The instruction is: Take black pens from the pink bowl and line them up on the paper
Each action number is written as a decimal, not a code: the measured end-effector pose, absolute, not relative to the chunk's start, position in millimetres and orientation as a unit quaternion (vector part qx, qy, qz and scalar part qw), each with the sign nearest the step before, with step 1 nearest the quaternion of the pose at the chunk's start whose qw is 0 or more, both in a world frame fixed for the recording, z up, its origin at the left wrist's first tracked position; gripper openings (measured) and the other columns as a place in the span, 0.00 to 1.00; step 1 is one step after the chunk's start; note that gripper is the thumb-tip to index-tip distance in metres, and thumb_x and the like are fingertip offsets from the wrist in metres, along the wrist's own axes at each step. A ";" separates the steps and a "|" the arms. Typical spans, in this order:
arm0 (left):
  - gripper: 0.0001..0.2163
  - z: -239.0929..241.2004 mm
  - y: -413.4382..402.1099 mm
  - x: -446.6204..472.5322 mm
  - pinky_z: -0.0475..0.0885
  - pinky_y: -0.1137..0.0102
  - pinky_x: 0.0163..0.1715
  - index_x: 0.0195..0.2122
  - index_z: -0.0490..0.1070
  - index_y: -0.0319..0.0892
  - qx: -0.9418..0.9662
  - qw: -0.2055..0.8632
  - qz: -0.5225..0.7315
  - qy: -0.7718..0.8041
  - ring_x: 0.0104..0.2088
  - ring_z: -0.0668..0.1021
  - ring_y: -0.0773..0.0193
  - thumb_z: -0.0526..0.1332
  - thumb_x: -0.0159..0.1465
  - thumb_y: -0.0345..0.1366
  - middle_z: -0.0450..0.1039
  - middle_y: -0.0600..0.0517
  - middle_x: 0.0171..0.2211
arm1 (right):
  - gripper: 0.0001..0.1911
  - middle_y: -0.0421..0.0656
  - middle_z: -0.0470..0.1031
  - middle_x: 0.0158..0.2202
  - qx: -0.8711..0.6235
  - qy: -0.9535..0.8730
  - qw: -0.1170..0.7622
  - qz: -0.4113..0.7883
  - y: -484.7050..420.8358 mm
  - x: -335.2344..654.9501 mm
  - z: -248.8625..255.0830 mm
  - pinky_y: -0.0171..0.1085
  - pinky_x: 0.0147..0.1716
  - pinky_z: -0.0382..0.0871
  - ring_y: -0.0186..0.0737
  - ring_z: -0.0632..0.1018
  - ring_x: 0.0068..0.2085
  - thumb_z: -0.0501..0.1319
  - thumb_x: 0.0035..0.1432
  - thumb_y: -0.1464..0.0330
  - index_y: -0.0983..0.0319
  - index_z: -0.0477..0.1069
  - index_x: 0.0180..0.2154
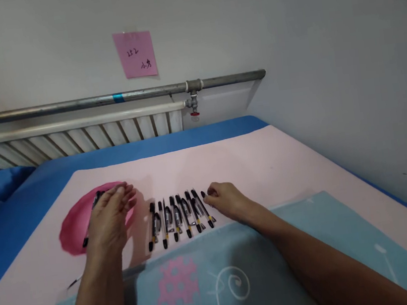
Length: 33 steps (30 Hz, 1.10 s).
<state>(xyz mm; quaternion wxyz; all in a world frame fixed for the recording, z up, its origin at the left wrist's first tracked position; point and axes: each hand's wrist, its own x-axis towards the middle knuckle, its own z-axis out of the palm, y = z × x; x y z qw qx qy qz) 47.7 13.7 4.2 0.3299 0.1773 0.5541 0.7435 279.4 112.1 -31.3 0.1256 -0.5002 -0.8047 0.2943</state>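
My left hand (109, 217) is over the right side of a pink bowl (71, 230), its fingers stretched out and apart. Black pens (94, 201) show in the bowl, partly behind that hand. To the right lies a row of several pen parts: black-ended pen pieces (163, 225) with clipped black caps (177, 216) and small metal tips (213, 219) beside them. At the row's right end my right hand (228, 200) has its fingers pinched at a small black pen cap (203, 194). What the curled fingers cover is hidden.
A thin refill-like piece (74, 281) lies beside my left forearm. Pink cloth (242, 162) covers the blue surface (172, 141), with a light-blue patterned cloth (263, 264) nearest me. Behind are a radiator (103, 134), a metal pipe (70, 106) and a valve (193, 103); a wall rises right.
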 end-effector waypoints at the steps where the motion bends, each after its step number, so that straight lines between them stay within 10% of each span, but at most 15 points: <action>1: 0.08 5.3 12.3 42.1 0.72 0.71 0.31 0.29 0.71 0.38 0.170 0.328 0.749 0.550 0.31 0.77 0.64 0.64 0.47 0.32 0.74 0.51 0.27 | 0.10 0.46 0.74 0.28 -0.497 -0.809 0.123 0.289 111.6 279.0 -31.4 0.32 0.28 0.59 0.38 0.72 0.30 0.56 0.49 0.66 0.65 0.72 0.30; 9: 0.04 10.0 -8.3 -3.4 0.71 0.72 0.23 0.26 0.70 0.41 0.173 0.208 0.723 0.635 0.26 0.75 0.64 0.63 0.47 0.31 0.72 0.52 0.24 | 0.11 0.46 0.76 0.31 -0.469 -0.835 0.106 0.270 108.2 278.8 -30.4 0.31 0.30 0.59 0.37 0.73 0.33 0.54 0.51 0.69 0.65 0.73 0.32; 22: 0.12 -10.7 -4.8 -18.9 0.65 0.66 0.28 0.33 0.72 0.42 0.338 0.016 0.155 0.928 0.33 0.75 0.53 0.56 0.52 0.42 0.75 0.46 0.31 | 0.14 0.46 0.75 0.30 -0.470 -0.832 0.132 0.264 110.4 281.1 -29.6 0.34 0.31 0.61 0.39 0.74 0.32 0.51 0.53 0.64 0.64 0.72 0.32; 33: 0.14 -13.0 3.9 -10.3 0.63 0.67 0.25 0.36 0.72 0.40 0.341 -0.002 0.082 0.937 0.33 0.75 0.52 0.54 0.54 0.41 0.74 0.41 0.32 | 0.13 0.45 0.75 0.30 -0.455 -0.837 0.129 0.275 109.2 281.1 -30.1 0.35 0.32 0.62 0.40 0.73 0.33 0.52 0.52 0.65 0.63 0.72 0.31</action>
